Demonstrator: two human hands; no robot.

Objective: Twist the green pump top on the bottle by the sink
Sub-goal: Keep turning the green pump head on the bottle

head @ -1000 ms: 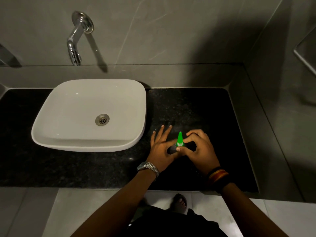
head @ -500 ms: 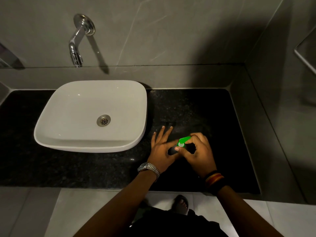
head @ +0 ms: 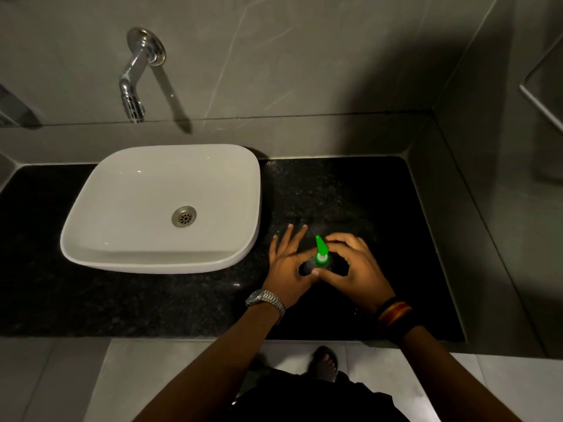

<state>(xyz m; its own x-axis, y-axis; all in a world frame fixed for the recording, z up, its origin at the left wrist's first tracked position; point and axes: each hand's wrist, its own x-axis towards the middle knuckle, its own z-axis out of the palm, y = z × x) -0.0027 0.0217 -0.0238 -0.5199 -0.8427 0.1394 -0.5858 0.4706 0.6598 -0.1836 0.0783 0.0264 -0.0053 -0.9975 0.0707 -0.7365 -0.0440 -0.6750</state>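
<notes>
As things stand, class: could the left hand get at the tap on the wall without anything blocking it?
Probably yes. The left hand rests against the bottle with its fingers spread, gripping nothing. Between it and the tap lies only the open sink, so the way looks free, though it is a long stretch.

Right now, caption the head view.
Both hands work the green pump top of a bottle beside the white sink.

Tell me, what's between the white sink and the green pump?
The left hand, fingers spread, over bare black counter beside the sink and green pump; the head view shows it.
</notes>
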